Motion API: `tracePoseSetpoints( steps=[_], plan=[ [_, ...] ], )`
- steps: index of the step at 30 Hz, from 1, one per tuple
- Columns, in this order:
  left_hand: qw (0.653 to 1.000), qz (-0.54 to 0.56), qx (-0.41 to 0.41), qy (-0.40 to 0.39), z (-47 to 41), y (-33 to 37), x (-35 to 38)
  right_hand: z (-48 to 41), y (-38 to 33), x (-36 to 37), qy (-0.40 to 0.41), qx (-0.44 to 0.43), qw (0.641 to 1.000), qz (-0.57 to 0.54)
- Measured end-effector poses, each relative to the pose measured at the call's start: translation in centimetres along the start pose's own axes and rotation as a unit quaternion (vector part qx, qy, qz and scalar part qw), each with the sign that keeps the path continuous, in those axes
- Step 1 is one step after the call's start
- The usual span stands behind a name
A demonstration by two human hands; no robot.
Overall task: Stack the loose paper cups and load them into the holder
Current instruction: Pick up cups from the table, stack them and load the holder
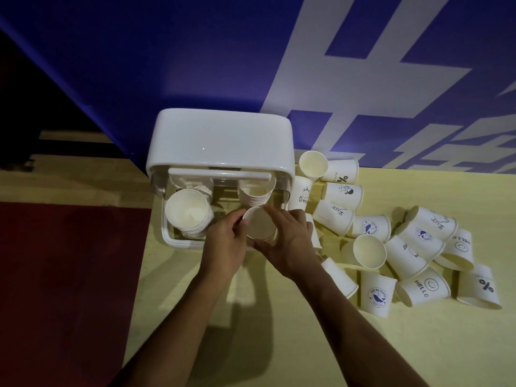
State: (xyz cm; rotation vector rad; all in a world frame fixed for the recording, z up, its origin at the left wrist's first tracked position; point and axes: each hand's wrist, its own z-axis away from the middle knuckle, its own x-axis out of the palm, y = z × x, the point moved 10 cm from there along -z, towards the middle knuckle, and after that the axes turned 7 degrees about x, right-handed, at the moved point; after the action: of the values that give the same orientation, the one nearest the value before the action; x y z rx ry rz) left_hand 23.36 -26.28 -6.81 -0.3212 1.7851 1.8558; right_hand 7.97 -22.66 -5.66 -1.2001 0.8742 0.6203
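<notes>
A white cup holder (220,138) with its lid raised stands at the table's far left. Inside it a tall cup stack (188,212) fills the front left slot and another stack (255,195) sits at the back right. My left hand (224,245) and my right hand (289,241) both grip a white cup stack (259,224), mouth up, over the holder's front right corner. Several loose printed paper cups (391,241) lie tumbled to the right.
The yellow table (307,344) ends at a left edge beside the holder, with red floor (61,275) below. A blue wall with white lettering (335,65) rises right behind the holder and the cups.
</notes>
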Motion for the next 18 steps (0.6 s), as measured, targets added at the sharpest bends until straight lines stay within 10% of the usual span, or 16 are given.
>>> tracePoseSetpoints(
  steps=[18],
  plan=[
    [0.992,-0.07,0.097,0.05,3.0,5.1,-2.1,3.6,2.4,-5.1,0.073,0.016,0.996,-0.052]
  ],
)
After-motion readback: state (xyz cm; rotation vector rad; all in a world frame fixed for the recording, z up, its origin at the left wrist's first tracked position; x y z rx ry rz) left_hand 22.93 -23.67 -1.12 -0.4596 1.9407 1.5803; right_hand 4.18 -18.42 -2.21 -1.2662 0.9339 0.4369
